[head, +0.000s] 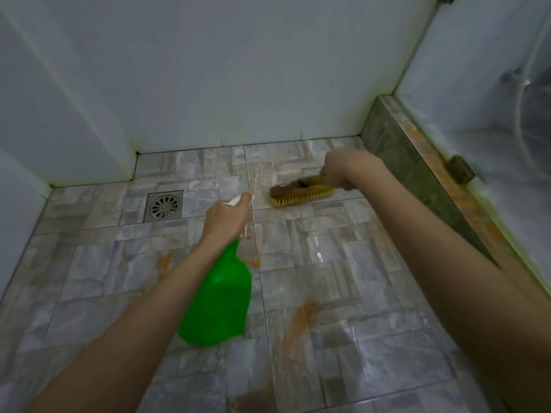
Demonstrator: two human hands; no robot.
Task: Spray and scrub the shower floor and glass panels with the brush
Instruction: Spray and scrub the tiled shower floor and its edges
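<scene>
My right hand (343, 169) is blurred and hides the handle of the brush (301, 193). My left hand (228, 217) covers the neck of the spray bottle (220, 299). The glass panel (492, 84) runs off the right edge.

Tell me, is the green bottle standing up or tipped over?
Tipped: the left hand holds the green bottle slanted, nozzle aimed forward at the floor.

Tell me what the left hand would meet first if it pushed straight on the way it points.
Likely the brush in the right hand, just beyond the left hand and its spray bottle; depth is unclear.
</scene>
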